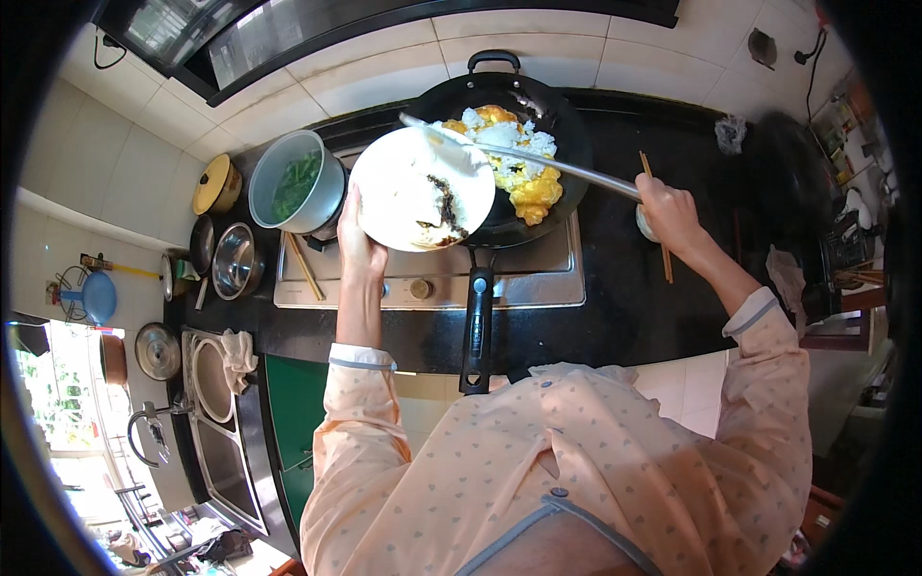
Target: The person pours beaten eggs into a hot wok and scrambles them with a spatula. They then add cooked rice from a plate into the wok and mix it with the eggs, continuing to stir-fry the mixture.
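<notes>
My left hand (364, 234) grips a white bowl (385, 180) by its near left side, tilted over the left part of a black wok (565, 137). Inside the bowl are a dark brown streak of food and pale bits. A long metal-handled turner (576, 171) is in my right hand (671, 216); its head reaches across the bowl's far rim. White rice (529, 144) and yellow fried egg (536, 196) lie in the wok. Beneath my right hand, a small white object (645, 223) and wooden chopsticks (668, 266) rest on the black countertop, partly hidden.
Left of the wok, a grey pot (261, 169) holds leafy greens (297, 186). Another pair of chopsticks (306, 268) lies on the gas stove (533, 281). The wok's long handle (476, 324) points toward my body. A steel bowl (235, 261) and sink (227, 461) are at left.
</notes>
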{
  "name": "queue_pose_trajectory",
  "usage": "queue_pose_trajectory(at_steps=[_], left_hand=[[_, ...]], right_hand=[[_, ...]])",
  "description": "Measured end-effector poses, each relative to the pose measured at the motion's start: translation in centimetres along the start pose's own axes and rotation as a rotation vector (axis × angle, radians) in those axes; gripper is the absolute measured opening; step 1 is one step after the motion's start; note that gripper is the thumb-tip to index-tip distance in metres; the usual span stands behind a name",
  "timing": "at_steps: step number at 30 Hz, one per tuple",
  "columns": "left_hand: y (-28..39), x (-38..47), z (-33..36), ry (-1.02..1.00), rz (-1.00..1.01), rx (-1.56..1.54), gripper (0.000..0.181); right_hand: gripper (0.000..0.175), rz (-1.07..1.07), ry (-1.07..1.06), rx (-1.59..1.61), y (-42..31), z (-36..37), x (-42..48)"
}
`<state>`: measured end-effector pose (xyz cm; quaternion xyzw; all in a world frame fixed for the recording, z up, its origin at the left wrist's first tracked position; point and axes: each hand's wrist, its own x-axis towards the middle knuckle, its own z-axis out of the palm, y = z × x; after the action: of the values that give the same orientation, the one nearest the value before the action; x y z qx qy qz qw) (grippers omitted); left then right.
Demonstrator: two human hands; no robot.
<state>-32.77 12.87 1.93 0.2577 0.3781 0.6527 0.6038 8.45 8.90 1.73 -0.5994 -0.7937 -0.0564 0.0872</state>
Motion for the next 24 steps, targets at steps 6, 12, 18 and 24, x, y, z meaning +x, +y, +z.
queue_pose_trajectory(at_steps=[6,12,18,24], left_hand=[[0.0,0.2,-0.2,0.026,0.007,-0.007,0.037],[-0.4,0.7,0.2,-0.032,0.051,-0.001,0.042],[-0.5,0.8,0.5,-0.051,0.0,-0.039,0.041],[-0.8,1.0,0.4,-0.037,-0.054,-0.078,0.041]], right_hand=[[0.016,0.129,-0.12,0.13,-0.6,-0.7,-1.6],[0.017,0.085,-0.243,0.554,-3.3,0.2,-2.1],[0.016,0.06,-0.327,0.548,-4.6,0.7,-1.4],[0.019,0.008,-0.283,0.361,-3.9,1.6,-0.9]])
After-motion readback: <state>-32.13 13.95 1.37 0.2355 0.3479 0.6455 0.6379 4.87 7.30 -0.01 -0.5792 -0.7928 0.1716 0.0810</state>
